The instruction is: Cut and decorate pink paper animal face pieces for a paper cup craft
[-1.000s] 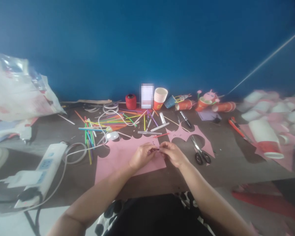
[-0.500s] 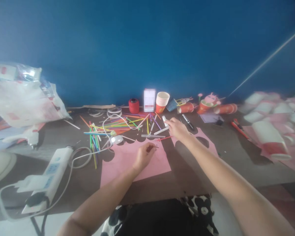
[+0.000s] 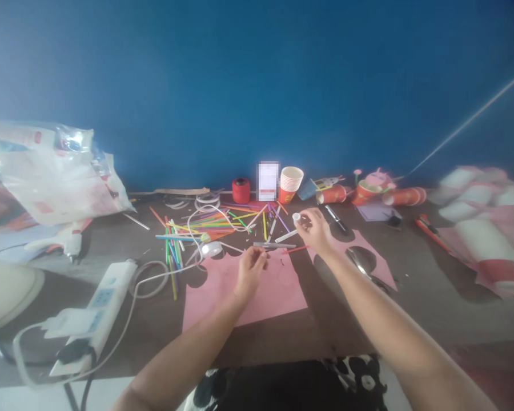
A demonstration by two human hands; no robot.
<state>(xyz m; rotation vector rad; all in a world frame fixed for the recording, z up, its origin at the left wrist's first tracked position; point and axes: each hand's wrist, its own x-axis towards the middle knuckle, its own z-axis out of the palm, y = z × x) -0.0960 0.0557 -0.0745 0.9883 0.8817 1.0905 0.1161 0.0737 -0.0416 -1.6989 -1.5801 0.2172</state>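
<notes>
Over the pink paper (image 3: 248,297), whose upper edge is cut in curves, my left hand (image 3: 252,267) is closed with its fingertips pinched together. Whatever is between them is too small to make out. A small dark curved piece (image 3: 282,262) lies on the paper to its right. My right hand (image 3: 316,229), raised above the table farther off, grips a small white tube (image 3: 297,218) with its round end turned toward me. Under my right forearm lies a second pink sheet (image 3: 379,260) with round cut-outs, and scissors (image 3: 360,264) that are partly covered.
Coloured sticks (image 3: 214,221) and a white cable (image 3: 148,279) lie at left, near a power strip (image 3: 111,288) and a glue gun (image 3: 71,242). Stacked paper cups (image 3: 291,180) stand at the back. A black pen (image 3: 336,220) and a red cutter (image 3: 432,233) lie at right.
My hands were together over the pink paper. My right hand then reached forward to the white tube on the table and now holds it lifted. My left hand stayed over the paper.
</notes>
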